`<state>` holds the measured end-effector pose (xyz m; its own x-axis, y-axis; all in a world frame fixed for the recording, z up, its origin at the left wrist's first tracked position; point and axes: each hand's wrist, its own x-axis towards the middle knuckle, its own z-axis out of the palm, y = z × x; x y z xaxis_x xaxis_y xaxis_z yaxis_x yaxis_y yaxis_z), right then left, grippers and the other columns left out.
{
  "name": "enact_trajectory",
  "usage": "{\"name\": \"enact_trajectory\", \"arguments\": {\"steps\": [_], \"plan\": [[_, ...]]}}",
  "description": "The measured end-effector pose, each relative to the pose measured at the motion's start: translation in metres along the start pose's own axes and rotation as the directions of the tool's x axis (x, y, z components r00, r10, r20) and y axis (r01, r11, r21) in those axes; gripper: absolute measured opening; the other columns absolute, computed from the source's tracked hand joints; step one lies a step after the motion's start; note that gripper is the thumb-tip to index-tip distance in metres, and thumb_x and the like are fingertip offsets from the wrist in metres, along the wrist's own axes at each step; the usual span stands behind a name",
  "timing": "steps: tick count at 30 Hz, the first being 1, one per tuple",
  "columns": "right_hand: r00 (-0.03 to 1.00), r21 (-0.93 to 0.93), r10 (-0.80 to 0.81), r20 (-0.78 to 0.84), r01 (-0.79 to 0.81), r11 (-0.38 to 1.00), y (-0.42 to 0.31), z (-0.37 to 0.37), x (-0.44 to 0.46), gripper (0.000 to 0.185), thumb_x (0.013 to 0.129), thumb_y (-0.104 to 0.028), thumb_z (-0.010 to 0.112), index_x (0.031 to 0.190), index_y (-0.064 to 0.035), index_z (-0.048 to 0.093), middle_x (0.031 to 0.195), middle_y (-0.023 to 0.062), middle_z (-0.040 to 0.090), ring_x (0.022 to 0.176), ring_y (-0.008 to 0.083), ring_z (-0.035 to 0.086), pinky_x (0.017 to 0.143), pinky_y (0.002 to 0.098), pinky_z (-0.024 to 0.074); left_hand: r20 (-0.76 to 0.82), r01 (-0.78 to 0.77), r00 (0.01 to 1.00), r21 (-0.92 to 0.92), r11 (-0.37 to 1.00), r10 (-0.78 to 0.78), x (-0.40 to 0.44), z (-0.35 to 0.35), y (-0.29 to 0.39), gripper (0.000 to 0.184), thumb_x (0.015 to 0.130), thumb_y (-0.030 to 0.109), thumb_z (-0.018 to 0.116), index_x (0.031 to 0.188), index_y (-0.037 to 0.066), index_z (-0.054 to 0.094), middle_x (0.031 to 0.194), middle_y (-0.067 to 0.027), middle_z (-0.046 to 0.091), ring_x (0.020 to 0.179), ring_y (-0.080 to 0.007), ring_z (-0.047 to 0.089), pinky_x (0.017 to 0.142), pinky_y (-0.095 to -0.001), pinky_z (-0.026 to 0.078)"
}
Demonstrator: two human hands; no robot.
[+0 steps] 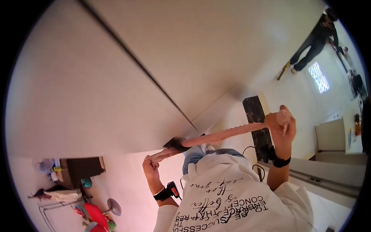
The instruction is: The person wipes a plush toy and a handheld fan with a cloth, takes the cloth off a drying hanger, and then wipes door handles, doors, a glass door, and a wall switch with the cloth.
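A long strip of pink cloth (pixel 228 133) is stretched between my two hands in front of my waist, with a ruffled upper edge. My left hand (pixel 150 167) is closed around its left end. The other end is bunched up in my right hand (pixel 283 124), which is raised higher, with its fingers curled around the cloth. Beneath the strip, left of its middle, sits a black object (pixel 176 144) that is partly covered, and I cannot make out what it is.
Large pale panels (pixel 116 85) with a dark gap fill the space ahead. A person (pixel 315 38) stands at the far right. A dark marbled panel (pixel 254 112) is behind my right hand. To the lower left are a dark cabinet (pixel 85 170), a clothes rack (pixel 48 208) and a red item (pixel 96 217).
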<state>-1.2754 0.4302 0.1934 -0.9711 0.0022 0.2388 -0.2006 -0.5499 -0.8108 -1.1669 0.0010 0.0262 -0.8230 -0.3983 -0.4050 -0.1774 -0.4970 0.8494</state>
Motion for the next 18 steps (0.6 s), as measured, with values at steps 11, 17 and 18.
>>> {"name": "enact_trajectory", "arguments": {"steps": [11,17,18], "plan": [[0.584,-0.309,0.648,0.489,-0.579,0.754,0.207,0.074,-0.033,0.020,0.089,-0.018,0.047,0.081,-0.0026,0.056,0.065,-0.0018,0.049,0.057,0.0060,0.042,0.052,0.0200,0.0354,-0.723,-0.550,0.680,-0.392,0.737,0.123,-0.162,-0.145,0.005,0.025,0.081,0.009,0.044,0.056,0.010,0.041,0.047,0.0040,0.032,0.037,-0.0047,0.024,0.034,-0.0163,0.022],[0.623,-0.295,0.711,0.326,-0.648,0.702,0.185,0.070,-0.012,0.020,0.089,-0.013,0.045,0.078,-0.0002,0.055,0.063,-0.0003,0.045,0.058,0.0094,0.044,0.053,0.0255,0.0374,-0.712,-0.444,0.702,-0.427,0.788,0.010,-0.162,-0.143,-0.027,0.021,0.082,0.008,0.043,0.061,0.007,0.048,0.052,0.0027,0.038,0.041,-0.0054,0.027,0.037,-0.0175,0.022],[0.740,-0.487,0.530,0.414,-0.312,0.816,0.181,0.056,-0.006,0.017,0.089,-0.010,0.044,0.079,0.0005,0.053,0.065,0.0003,0.046,0.060,0.0117,0.045,0.055,0.0282,0.0385,-0.710,-0.451,0.704,-0.442,0.776,0.005,-0.148,-0.140,-0.027,0.021,0.082,0.008,0.043,0.061,0.007,0.048,0.052,0.0027,0.038,0.041,-0.0054,0.027,0.037,-0.0175,0.022]]}}
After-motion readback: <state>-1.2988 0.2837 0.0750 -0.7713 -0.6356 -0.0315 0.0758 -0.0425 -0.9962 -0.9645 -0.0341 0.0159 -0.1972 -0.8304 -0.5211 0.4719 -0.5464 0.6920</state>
